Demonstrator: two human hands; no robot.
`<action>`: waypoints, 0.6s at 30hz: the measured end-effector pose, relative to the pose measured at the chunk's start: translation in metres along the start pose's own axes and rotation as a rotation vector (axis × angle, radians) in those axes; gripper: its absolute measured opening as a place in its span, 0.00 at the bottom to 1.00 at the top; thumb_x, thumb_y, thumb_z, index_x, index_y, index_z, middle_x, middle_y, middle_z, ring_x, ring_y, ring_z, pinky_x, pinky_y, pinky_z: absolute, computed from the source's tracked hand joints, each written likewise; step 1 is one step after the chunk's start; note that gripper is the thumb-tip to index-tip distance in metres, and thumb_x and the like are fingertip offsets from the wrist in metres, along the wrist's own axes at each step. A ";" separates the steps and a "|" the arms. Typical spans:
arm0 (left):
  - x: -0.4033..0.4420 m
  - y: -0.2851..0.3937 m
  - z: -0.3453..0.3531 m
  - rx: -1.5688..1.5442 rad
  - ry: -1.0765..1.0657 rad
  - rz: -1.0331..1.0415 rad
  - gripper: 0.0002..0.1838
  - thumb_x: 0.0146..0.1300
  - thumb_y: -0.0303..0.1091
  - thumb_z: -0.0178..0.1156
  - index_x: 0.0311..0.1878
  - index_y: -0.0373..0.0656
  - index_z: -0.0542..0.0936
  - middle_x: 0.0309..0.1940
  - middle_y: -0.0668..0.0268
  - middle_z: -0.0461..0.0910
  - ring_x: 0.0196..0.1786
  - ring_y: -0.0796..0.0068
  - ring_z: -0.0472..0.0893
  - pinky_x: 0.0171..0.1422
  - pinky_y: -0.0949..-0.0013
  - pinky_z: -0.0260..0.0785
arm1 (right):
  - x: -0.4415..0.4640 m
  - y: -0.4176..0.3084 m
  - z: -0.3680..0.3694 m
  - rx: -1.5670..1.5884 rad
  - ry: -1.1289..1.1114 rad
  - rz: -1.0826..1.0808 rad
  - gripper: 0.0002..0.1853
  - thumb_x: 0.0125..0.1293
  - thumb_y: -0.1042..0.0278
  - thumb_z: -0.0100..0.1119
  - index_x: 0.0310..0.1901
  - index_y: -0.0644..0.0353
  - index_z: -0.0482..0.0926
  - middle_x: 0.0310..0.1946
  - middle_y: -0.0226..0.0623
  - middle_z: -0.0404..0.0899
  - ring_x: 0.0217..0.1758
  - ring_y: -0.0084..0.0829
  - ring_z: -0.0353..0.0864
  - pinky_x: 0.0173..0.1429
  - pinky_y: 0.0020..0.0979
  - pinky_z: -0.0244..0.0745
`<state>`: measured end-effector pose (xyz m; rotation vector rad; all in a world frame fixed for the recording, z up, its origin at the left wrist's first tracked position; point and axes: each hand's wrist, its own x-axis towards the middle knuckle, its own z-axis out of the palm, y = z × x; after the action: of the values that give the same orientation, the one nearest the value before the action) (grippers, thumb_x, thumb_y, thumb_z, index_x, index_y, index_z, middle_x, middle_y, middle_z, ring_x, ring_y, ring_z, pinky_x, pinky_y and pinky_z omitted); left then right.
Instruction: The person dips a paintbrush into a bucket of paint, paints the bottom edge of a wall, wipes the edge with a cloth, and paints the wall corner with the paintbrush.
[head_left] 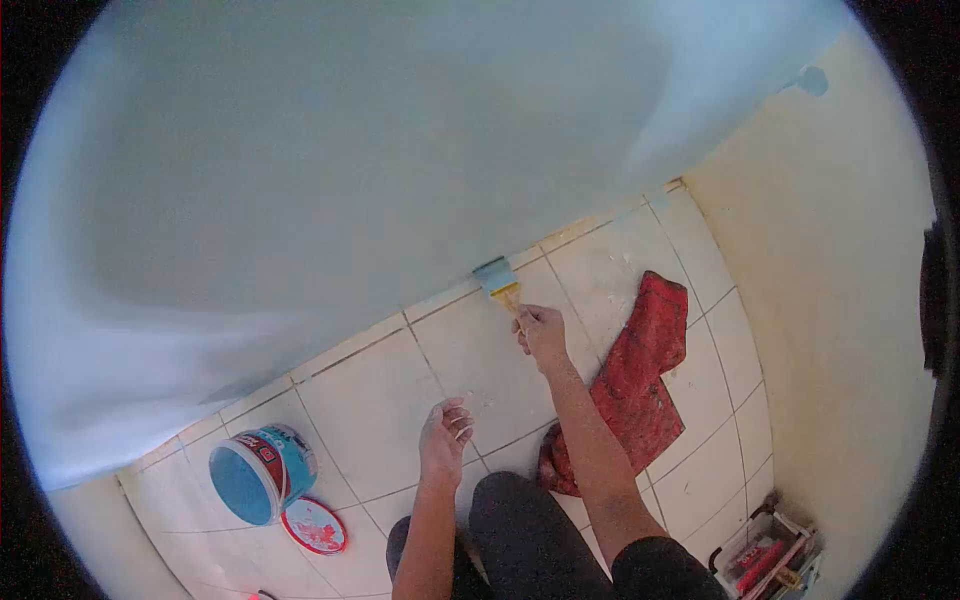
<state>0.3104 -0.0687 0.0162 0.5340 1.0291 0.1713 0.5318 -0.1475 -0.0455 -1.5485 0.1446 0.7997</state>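
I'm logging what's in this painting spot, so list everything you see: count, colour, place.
Paintbrush: one, blue bristles, at the blue wall's base
Paint bucket: one, blue and red, floor, left
Lid: one, red-rimmed, beside the bucket
Cloth: one, red, floor, right
Container: one, pale, red contents, bottom right
Blue wall: one, top
Cream walls: two, bottom left and right
Tiled floor: one, white, middle
Partial objects: two, one reddish, bottom edge; one dark, right edge
Right hand: one, on brush
Left hand: one, empty
Knees: two, dark-clothed, bottom
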 end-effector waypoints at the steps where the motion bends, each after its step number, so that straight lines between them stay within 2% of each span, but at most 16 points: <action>1: -0.001 0.001 -0.002 0.009 0.008 -0.005 0.16 0.68 0.46 0.47 0.46 0.47 0.77 0.34 0.73 0.75 0.40 0.76 0.74 0.49 0.70 0.65 | 0.001 -0.002 0.002 -0.009 -0.006 -0.029 0.13 0.70 0.67 0.49 0.42 0.68 0.80 0.20 0.30 0.73 0.14 0.16 0.63 0.14 0.22 0.56; 5: 0.001 0.007 -0.004 0.023 0.077 0.000 0.15 0.68 0.45 0.47 0.45 0.47 0.77 0.33 0.72 0.75 0.39 0.77 0.74 0.47 0.70 0.65 | -0.028 -0.028 0.006 0.097 -0.014 -0.129 0.13 0.69 0.66 0.50 0.38 0.68 0.80 0.19 0.30 0.72 0.13 0.17 0.63 0.14 0.22 0.56; 8: 0.005 0.005 -0.009 0.029 0.110 -0.022 0.15 0.67 0.44 0.47 0.44 0.47 0.78 0.32 0.72 0.75 0.39 0.77 0.74 0.46 0.71 0.65 | -0.039 -0.022 -0.004 0.071 0.050 -0.013 0.12 0.69 0.67 0.50 0.43 0.68 0.78 0.21 0.30 0.72 0.14 0.16 0.62 0.14 0.20 0.54; 11: 0.003 0.002 -0.008 0.026 0.096 -0.029 0.14 0.68 0.43 0.47 0.45 0.46 0.77 0.33 0.72 0.75 0.39 0.76 0.74 0.48 0.70 0.65 | -0.030 -0.003 -0.009 -0.029 0.112 0.065 0.15 0.68 0.67 0.51 0.26 0.68 0.79 0.14 0.30 0.70 0.12 0.18 0.64 0.14 0.23 0.56; 14: 0.002 -0.003 -0.009 0.024 0.085 -0.039 0.13 0.67 0.42 0.47 0.45 0.46 0.77 0.34 0.72 0.75 0.40 0.76 0.74 0.49 0.70 0.65 | -0.011 0.009 0.002 -0.146 0.094 -0.011 0.17 0.67 0.67 0.50 0.23 0.67 0.79 0.13 0.30 0.69 0.11 0.19 0.64 0.14 0.24 0.57; 17: 0.002 -0.005 -0.010 0.035 0.066 -0.041 0.13 0.66 0.42 0.49 0.45 0.47 0.77 0.34 0.72 0.76 0.39 0.76 0.75 0.48 0.70 0.65 | -0.005 -0.010 0.023 -0.154 0.065 -0.133 0.18 0.67 0.67 0.50 0.20 0.67 0.78 0.11 0.31 0.68 0.11 0.19 0.64 0.14 0.25 0.57; 18: 0.003 -0.004 -0.011 0.043 0.058 -0.037 0.13 0.66 0.42 0.49 0.45 0.47 0.78 0.34 0.72 0.76 0.39 0.76 0.75 0.48 0.69 0.65 | -0.007 -0.014 0.025 -0.157 0.043 -0.116 0.16 0.67 0.67 0.50 0.25 0.67 0.79 0.13 0.30 0.69 0.12 0.18 0.64 0.14 0.23 0.56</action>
<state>0.3017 -0.0675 0.0074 0.5509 1.1002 0.1326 0.5240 -0.1246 -0.0283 -1.7066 0.0230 0.6992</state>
